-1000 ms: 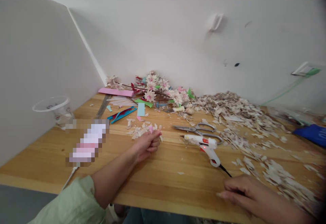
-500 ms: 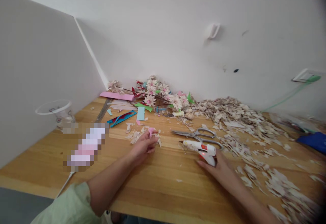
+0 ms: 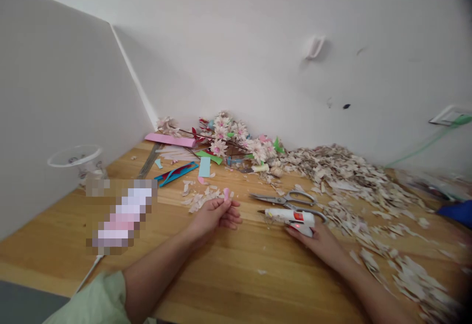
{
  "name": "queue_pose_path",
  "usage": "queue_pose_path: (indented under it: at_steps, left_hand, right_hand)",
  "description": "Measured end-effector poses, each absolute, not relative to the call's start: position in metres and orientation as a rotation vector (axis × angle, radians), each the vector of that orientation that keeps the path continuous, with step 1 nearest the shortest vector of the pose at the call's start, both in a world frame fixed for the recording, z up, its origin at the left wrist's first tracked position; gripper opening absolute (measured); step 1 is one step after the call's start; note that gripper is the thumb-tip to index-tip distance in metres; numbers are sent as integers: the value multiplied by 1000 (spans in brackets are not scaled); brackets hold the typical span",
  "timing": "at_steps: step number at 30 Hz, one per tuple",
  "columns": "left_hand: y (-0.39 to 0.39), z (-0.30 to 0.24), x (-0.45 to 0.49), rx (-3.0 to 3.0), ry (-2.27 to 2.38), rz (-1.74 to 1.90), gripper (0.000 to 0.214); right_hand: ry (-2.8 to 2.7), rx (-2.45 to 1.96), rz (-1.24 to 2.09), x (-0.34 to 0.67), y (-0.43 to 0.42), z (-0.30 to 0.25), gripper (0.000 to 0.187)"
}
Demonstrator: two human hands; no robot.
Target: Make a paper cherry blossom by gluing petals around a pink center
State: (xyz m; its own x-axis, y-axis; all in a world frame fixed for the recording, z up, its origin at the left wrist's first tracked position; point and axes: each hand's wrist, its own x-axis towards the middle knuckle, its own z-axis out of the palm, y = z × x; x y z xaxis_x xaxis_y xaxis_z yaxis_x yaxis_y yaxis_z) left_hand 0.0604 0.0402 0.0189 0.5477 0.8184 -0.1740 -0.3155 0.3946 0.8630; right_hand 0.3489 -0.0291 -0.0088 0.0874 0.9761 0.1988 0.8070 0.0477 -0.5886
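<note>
White hot-glue gun (image 3: 285, 214) on littered wooden surface (image 3: 236, 270), white-walled corner (image 3: 127, 68); right hand (image 3: 321, 243) touching it, grip unclear; left hand (image 3: 214, 216) pinching pink paper petal (image 3: 226, 194).

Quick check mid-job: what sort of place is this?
Probably a paper-craft workbench: a wooden table littered with paper scraps, paper flowers piled by the wall, and scissors beside a glue gun that the right hand touches. The left hand pinches a pink paper piece.

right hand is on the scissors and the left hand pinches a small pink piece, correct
Not quite. The right hand is on the white glue gun, not the scissors, which lie untouched just behind it. The head view shows this. The left hand does pinch a small pink piece.
</note>
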Motion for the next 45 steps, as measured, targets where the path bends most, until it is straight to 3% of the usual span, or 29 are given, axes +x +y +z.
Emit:
queue_pose_path:
  at_steps: [3, 8, 11, 14, 15, 18, 23, 26, 30, 34, 45]
  left_hand:
    - [44, 25, 58, 895, 723, 826, 39]
    - [51, 32, 51, 875, 814, 997, 35]
    - [55, 37, 45, 859, 872, 1167, 32]
    - [57, 42, 40, 854, 898, 1281, 30]
    - [58, 43, 39, 860, 902, 1312, 30]
    - [59, 47, 37, 888, 925, 1417, 31]
    - [61, 50, 33, 906, 958, 1547, 33]
    - [63, 50, 30, 920, 985, 1547, 30]
    - [73, 44, 23, 1058, 1127, 1528, 30]
    - [85, 29, 18, 1153, 1298, 1477, 30]
    - [82, 10, 33, 1142, 1188, 1296, 34]
  right_hand:
    - [-1735, -1812, 321, 351, -31, -13, 37]
    - [-1565, -1682, 221, 355, -51, 6, 62]
    - [-1370, -1555, -37, 340, -66, 34, 42]
    - [-1451, -1424, -343, 305, -71, 58, 7]
    - [-1555, -1381, -334, 290, -69, 62, 5]
    - [-1801, -1299, -187, 248, -55, 63, 32]
    - [-2067, -1453, 52, 201, -20, 50, 38]
    - [-2075, -1529, 98, 185, 2, 46, 33]
    - [-2122, -1542, 151, 168, 28, 40, 6]
    - [-2171, -1524, 248, 160, 41, 30, 41]
    - [-2182, -1611, 373, 192, 8, 30, 53]
